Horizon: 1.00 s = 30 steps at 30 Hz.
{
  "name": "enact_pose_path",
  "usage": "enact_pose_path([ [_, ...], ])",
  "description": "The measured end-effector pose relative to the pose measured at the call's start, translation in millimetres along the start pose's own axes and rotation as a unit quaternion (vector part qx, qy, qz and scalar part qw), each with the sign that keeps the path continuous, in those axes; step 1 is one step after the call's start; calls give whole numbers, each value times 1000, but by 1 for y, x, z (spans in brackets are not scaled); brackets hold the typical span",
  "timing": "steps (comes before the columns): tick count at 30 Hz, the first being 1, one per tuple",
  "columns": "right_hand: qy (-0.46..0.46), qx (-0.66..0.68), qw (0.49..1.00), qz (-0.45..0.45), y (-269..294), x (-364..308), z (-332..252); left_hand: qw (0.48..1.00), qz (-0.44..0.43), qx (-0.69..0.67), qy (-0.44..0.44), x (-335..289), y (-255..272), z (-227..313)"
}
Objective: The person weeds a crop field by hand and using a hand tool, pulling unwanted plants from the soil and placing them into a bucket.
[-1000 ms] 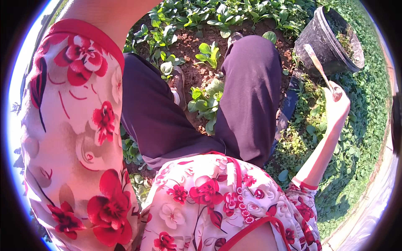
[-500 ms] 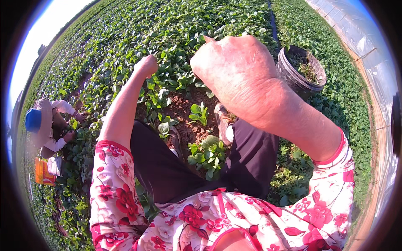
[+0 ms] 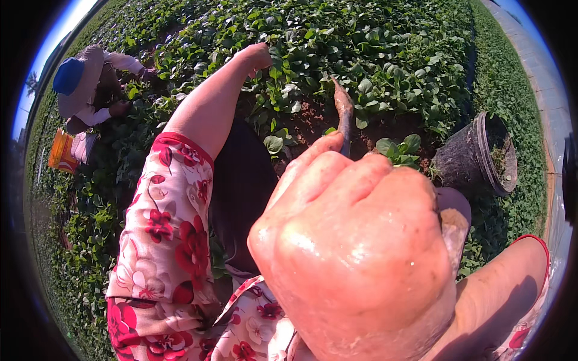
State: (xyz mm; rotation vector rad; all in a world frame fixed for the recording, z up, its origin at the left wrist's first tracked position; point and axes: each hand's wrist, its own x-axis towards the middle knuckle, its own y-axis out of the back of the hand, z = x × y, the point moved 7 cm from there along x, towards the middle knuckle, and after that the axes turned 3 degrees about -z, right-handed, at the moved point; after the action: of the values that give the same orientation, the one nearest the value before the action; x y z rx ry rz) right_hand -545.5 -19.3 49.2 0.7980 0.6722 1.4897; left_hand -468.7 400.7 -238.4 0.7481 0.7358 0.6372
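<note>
My right hand fills the lower middle, close to the camera, its wet fingers wrapped round a narrow mud-stained blade tool. The tool points away from me over bare soil, and its grip is hidden in the fist. Farther off, my left hand is curled in among the leafy green plants. Its fingertips are mostly hidden, so what they hold cannot be made out. A small leafy plant grows in the soil just beyond my right hand.
A dark bucket with plant bits inside leans at the right. At the left, another person in a wide hat bends over the plants, near an orange container. Plastic sheeting runs along the far right edge.
My right hand has come down and nearer the camera, and the tool now shows in it. My left hand has reached farther into the leaves. The view has shifted.
</note>
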Motion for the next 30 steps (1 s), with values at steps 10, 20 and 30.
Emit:
enact_pose_path([
  [10, 41, 11, 999, -4, -10, 4, 3, 998, -28, 50, 13, -28, -2, 36],
  [20, 70, 84, 992, -70, -72, 7, 70, 994, -55, 71, 56, -23, 0, 22],
  [30, 74, 137, 988, -8, -119, 8, 82, 993, -27, -56, 105, -35, 17, -28],
])
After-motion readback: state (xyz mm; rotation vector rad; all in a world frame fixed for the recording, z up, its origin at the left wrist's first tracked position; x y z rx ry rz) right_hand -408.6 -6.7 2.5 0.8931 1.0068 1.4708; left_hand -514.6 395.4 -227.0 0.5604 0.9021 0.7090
